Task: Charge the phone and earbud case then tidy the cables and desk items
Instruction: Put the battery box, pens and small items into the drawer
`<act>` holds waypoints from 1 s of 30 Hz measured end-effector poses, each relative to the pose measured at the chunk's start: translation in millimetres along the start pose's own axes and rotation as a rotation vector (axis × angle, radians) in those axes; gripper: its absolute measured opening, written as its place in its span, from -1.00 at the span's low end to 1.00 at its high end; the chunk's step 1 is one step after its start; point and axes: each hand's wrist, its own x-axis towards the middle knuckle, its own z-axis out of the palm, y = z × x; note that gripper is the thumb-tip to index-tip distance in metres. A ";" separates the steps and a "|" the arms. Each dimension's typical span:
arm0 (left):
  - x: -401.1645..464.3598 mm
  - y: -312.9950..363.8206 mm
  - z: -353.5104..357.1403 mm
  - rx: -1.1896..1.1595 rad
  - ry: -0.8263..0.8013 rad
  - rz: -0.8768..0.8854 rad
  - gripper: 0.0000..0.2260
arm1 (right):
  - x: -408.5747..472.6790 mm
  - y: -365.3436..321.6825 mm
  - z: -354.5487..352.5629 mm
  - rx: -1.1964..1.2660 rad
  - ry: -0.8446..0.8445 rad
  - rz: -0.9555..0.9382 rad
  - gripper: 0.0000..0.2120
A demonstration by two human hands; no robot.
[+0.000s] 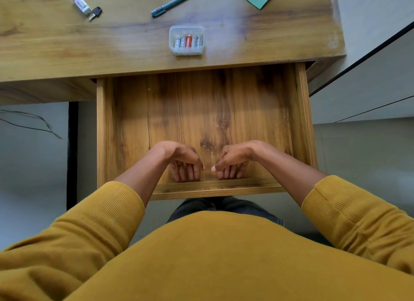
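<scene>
Wooden drawer (pulled open) holds both hands inside, fingers curled.

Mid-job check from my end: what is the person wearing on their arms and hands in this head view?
Both arms wear mustard-yellow ribbed knit sleeves, pushed up so the forearms are bare: left sleeve, right sleeve. The left hand is bare, with no glove or watch showing. The right hand has what looks like a thin ring on one finger.
</scene>
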 end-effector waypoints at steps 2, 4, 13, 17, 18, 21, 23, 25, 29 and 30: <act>1.9 -0.1 3.2 -0.009 -0.029 -0.012 -0.69 | -1.6 1.4 3.6 0.006 -0.021 0.008 -0.64; 4.0 -1.4 7.3 -0.021 -0.060 -0.025 -0.68 | -2.5 2.2 7.8 0.010 -0.044 0.017 -0.63; 13.3 -10.3 27.6 -0.081 -0.138 -0.081 -0.64 | -4.1 8.2 27.6 0.062 -0.132 0.061 -0.57; 13.9 -12.6 35.7 -0.100 -0.159 -0.089 -0.65 | -5.6 9.9 34.0 0.066 -0.153 0.073 -0.56; 13.7 -12.7 37.2 -0.106 -0.166 -0.092 -0.65 | -6.1 10.2 35.0 0.064 -0.162 0.075 -0.56; 13.0 -11.0 38.7 -0.105 -0.184 -0.105 -0.65 | -7.2 10.7 34.3 0.064 -0.191 0.078 -0.55; 11.9 -9.0 38.7 -0.098 -0.192 -0.105 -0.64 | -7.6 10.4 33.0 0.066 -0.207 0.078 -0.55; 9.5 -7.7 37.9 -0.091 -0.200 -0.099 -0.64 | -8.1 9.7 32.0 0.068 -0.220 0.074 -0.55; 6.1 -8.8 35.7 -0.119 -0.165 -0.048 -0.63 | -9.8 11.5 29.1 0.127 -0.178 0.043 -0.58; 5.4 -9.7 35.1 -0.150 -0.116 -0.006 -0.64 | -10.8 11.6 27.9 0.151 -0.125 0.025 -0.59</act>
